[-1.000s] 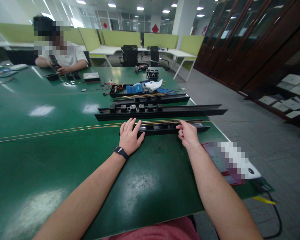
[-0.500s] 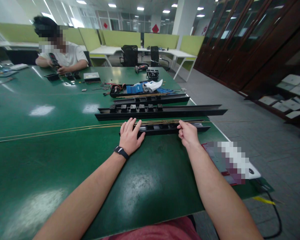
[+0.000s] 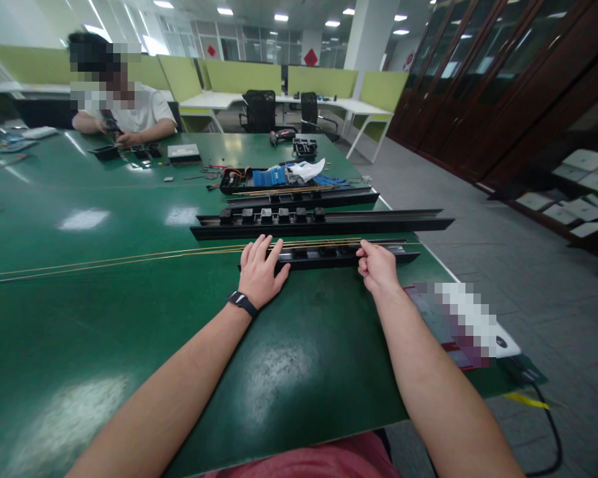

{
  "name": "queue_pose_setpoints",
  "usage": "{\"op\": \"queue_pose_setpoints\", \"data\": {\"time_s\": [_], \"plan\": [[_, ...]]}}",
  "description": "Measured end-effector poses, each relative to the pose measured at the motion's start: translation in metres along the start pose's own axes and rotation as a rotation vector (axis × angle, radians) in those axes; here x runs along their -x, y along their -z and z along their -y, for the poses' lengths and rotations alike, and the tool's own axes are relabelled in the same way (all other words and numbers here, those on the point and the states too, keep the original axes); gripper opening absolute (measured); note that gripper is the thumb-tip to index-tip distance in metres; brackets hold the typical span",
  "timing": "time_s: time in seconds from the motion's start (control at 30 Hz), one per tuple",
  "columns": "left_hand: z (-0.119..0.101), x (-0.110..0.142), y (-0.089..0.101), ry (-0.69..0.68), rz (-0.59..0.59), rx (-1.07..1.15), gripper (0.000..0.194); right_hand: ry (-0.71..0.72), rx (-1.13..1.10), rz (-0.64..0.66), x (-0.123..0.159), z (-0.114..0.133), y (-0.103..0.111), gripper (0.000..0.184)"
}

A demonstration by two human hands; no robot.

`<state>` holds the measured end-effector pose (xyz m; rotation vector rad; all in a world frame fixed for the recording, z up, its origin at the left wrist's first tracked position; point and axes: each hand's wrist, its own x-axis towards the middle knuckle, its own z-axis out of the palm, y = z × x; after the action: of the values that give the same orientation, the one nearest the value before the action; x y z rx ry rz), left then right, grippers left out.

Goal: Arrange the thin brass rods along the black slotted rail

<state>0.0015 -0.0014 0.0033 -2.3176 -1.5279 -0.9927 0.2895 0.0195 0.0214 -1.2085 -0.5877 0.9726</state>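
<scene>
Rods (image 3: 219, 251) stretch left-right along black channel (image 3: 323, 263).

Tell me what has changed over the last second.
Very little: the right hand has edged slightly to the right along the nearest black rail. No new grip or release is visible. The left hand stays spread over that rail, and the gold-coloured rods and the longest black rail look unmoved.

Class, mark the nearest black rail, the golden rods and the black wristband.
Nearest black rail (image 3: 329, 262), head view: its front wall.
Golden rods (image 3: 199, 252), head view: their left stretch.
Black wristband (image 3: 243, 303), head view: its strap.
</scene>
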Motion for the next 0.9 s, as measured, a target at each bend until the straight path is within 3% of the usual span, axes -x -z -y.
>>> {"op": "queue_pose_setpoints", "data": {"time_s": [0.9], "plan": [[0.0005, -0.0003, -0.0005, -0.003, 0.001, 0.009, 0.058, -0.018, 0.005, 0.021, 0.0014, 0.0, -0.0013, 0.036]]}}
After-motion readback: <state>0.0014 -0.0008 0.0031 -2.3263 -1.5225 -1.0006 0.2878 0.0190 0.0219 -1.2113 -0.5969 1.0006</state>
